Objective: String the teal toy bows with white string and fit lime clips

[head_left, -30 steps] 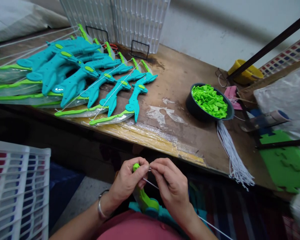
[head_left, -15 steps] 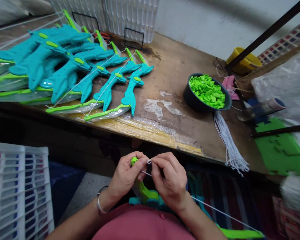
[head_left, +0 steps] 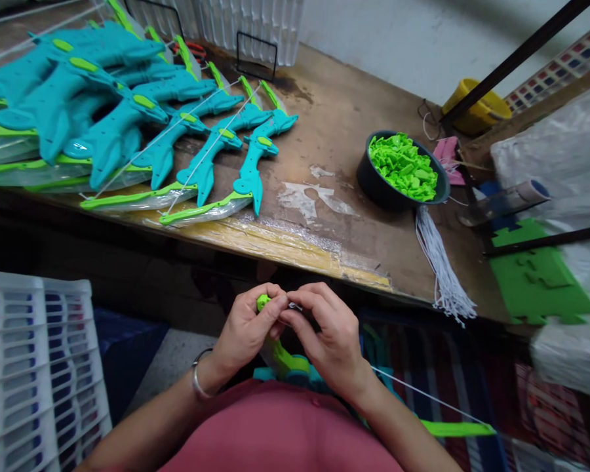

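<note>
A teal and green toy bow [head_left: 299, 364] lies across my lap, partly hidden by my hands and forearms. My left hand [head_left: 252, 319] is closed round the bow's green limb tip, which shows between thumb and fingers. Close against it, my right hand [head_left: 328, 331] pinches the looped end of a white string at the left fingertips. Past my right wrist the bowstring [head_left: 432, 395] runs down to the bow's other green tip [head_left: 459, 429]. The knot itself is mostly covered by my fingers.
Several finished toy bows [head_left: 250, 164] lie on the wooden table [head_left: 324, 131]. A dark bowl [head_left: 383, 190] holds small green pieces. White strings [head_left: 442, 269] hang over the table edge. A white plastic crate [head_left: 44, 367] stands at left, a yellow bucket [head_left: 476, 108] at the back right.
The right fingers have closed in on the left fingertips, and the string loop that showed between them is now mostly covered. The view has shifted slightly.
</note>
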{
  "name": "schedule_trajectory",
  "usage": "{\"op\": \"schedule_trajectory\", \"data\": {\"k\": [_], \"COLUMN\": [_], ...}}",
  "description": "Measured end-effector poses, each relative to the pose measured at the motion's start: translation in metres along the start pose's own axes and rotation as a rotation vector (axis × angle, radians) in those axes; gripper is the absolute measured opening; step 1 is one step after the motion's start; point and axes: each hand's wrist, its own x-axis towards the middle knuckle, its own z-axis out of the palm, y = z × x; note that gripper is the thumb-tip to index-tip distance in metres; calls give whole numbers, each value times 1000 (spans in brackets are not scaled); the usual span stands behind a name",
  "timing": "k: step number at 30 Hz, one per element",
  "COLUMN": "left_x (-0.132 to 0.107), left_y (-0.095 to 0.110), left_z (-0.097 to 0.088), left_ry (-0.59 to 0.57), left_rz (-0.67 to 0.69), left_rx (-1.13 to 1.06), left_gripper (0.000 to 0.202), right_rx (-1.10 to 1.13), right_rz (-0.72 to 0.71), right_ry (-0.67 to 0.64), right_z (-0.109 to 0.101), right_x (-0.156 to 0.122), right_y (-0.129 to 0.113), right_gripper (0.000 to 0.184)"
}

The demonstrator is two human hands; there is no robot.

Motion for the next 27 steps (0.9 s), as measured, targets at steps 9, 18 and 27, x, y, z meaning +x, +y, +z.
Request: {"op": "schedule_trajectory", "data": {"k": [9, 18, 27], "left_x": [1, 11, 39], "left_y": [3, -7, 63], "left_z": [1, 14, -50], "left_ry": [21, -63, 314], "left_rz": [28, -6, 306], "left_rx": [3, -133, -463], "left_gripper": [32, 35, 27], "right_rx": [-79, -281, -451], "right_rz": [5, -19, -356], "right_ry": [-84, -155, 270], "right_z": [-21, -38, -45], "right_x": [0, -24, -29], "right_y": [0, -8, -37], "right_gripper": [9, 15, 30]}}
